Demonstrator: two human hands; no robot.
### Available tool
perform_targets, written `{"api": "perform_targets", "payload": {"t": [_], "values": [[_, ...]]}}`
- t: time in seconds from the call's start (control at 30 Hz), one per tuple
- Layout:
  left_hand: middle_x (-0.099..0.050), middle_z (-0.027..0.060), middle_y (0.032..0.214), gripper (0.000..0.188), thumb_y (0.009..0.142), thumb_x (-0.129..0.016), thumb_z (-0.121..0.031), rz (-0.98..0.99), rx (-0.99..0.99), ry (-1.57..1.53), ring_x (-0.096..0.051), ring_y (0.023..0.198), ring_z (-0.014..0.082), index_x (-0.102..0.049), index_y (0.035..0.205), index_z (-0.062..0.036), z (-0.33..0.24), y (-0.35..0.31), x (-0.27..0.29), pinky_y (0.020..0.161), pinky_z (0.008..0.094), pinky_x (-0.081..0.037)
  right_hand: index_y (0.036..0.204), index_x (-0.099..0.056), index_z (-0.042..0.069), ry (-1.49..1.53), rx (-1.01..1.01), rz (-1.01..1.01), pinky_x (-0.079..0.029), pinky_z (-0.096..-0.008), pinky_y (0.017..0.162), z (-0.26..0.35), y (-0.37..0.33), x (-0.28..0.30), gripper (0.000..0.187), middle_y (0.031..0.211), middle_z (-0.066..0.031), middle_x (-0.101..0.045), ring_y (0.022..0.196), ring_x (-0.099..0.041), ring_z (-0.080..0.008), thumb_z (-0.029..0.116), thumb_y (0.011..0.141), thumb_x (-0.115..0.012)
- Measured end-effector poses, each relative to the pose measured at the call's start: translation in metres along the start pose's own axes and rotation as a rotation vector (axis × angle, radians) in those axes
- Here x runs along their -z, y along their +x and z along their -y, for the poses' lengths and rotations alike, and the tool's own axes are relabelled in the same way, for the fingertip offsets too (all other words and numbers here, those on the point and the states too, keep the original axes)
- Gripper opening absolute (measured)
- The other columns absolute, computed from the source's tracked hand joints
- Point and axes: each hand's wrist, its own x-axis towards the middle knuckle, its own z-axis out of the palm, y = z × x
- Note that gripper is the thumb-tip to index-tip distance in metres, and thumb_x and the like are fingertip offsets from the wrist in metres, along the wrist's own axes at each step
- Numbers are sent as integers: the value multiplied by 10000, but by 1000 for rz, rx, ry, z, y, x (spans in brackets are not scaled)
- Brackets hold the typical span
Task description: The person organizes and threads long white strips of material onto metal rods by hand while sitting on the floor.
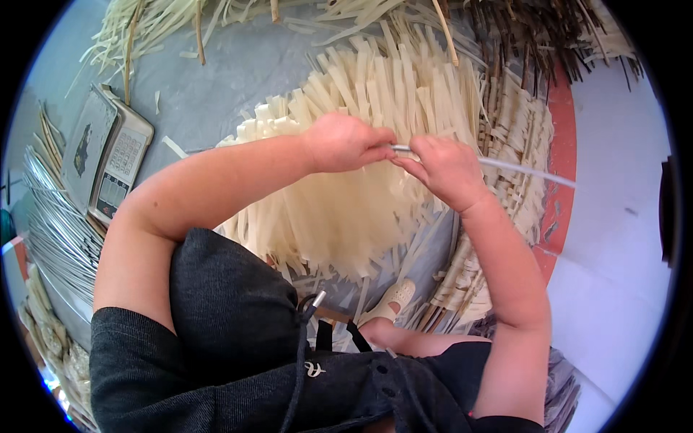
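In front of me my left hand (350, 142) and my right hand (444, 164) are close together, both closed on a thin metal rod (527, 172). A short stretch of bare rod shows between my fingers, and its right part sticks out past my right hand. Below my hands and left forearm hangs a thick curtain of pale, flat, ribbon-like strips (336, 216); how it joins the rod is hidden by my arm and hands. Just beyond my hands lies a heap of similar cream strips (390, 86).
A digital scale (124, 155) stands at the left, beside a bundle of silver rods (61, 224). Rows of strips on sticks (505, 144) lie at the right, along a red floor border (563, 159). Dark sticks (548, 36) are piled at the far right.
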Motion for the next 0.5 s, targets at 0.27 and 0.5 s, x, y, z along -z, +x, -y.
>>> {"api": "perform_targets", "payload": {"t": [0.27, 0.5], "values": [[-651, 108, 753, 319, 966, -457, -468, 123, -85, -2, -647, 709, 332, -590, 1120, -222, -21, -20, 6, 630, 461, -504, 779, -508, 107, -42, 40, 152, -453, -343, 524, 1, -34, 26, 287, 688, -24, -511, 623, -555, -216, 341, 886, -636], [-646, 104, 739, 337, 970, -446, -484, 148, -71, 42, -644, 692, 332, -566, 1159, -232, -19, -19, 8, 628, 455, -503, 825, -536, 114, -184, 94, 104, -446, -327, 535, -12, -41, 33, 251, 667, -12, -469, 620, -542, -173, 332, 862, -655]]}}
